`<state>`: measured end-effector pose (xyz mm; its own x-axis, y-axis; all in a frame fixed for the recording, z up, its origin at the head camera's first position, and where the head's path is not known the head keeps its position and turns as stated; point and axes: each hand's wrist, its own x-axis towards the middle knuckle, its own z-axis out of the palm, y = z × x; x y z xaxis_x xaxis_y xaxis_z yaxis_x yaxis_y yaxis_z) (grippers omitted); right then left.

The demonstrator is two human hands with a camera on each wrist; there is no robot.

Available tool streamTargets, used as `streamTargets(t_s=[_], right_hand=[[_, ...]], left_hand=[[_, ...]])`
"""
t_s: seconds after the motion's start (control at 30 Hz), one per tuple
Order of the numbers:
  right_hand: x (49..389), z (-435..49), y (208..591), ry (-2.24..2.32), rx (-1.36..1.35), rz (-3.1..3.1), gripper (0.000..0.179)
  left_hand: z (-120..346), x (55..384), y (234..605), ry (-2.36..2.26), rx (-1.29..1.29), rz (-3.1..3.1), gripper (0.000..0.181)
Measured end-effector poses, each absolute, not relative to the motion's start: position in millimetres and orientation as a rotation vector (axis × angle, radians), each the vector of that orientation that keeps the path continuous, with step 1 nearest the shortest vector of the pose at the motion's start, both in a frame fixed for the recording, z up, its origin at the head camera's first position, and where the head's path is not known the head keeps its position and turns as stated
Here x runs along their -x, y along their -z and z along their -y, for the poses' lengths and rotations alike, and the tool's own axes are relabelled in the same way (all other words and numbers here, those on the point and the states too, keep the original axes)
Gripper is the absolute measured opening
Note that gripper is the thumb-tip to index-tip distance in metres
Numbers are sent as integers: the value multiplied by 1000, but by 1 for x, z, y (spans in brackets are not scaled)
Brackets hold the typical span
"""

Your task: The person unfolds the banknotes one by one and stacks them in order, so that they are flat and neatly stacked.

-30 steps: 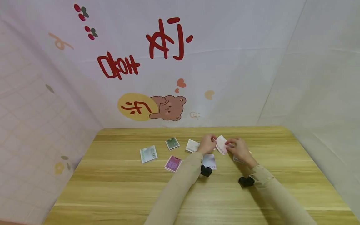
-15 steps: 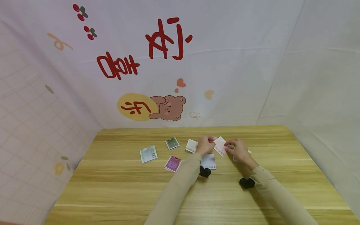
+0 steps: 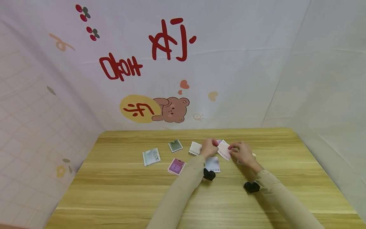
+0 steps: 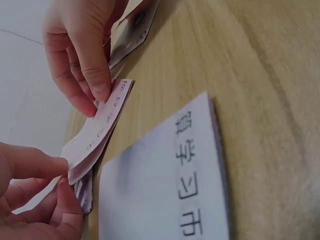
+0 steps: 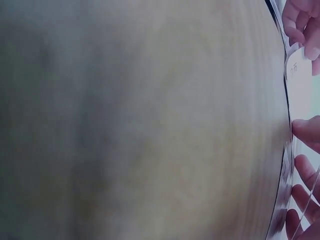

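Note:
A pale pink play banknote (image 3: 224,150) is spread between both hands, its face printed with dark characters. My left hand (image 3: 210,147) pinches its left corner between thumb and index finger, as the left wrist view shows at the note's near end (image 4: 100,131). At the opposite edge my right hand (image 3: 242,152) pinches it with thumb and fingertips. Behind the left fingers peeks a purple note (image 3: 219,141). A whitish note stack (image 3: 212,164) lies just in front of the left hand. Beneath the right palm shows part of another note (image 3: 242,162).
Left of the hands lie a pale green 50 note (image 3: 151,156), a dark green note (image 3: 175,146), a purple note pile (image 3: 176,166) and a folded whitish note (image 3: 195,148). A printed white curtain (image 3: 243,63) hangs behind the wooden table (image 3: 114,190).
The pink note and my left hand have shifted slightly left and down, and more of the purple note behind shows. My right hand stays almost still, keeping its hold.

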<state>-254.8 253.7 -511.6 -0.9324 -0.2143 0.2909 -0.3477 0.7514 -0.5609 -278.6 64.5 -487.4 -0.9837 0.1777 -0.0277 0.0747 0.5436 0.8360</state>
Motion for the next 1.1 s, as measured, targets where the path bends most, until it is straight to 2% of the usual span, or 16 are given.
streamTargets(t_s=[0.33,0.67,0.87,1.1], right_hand=[[249,-250,499,-1120,-440,2714,14],[250,-245,473,-1232,-575,2601,23],[244,-238,459,-1173,-712,2640,14],[234,-230,443,-1285,-827,2680,15]], left_hand=[[-59,274,482,-1577,-287,-2576,16],[-35,263,460,-1578,-469,-2483,15],[-25,255,447,-1527,-611,-2496,14],[-16,248,434,-1473,-712,-2538,17]])
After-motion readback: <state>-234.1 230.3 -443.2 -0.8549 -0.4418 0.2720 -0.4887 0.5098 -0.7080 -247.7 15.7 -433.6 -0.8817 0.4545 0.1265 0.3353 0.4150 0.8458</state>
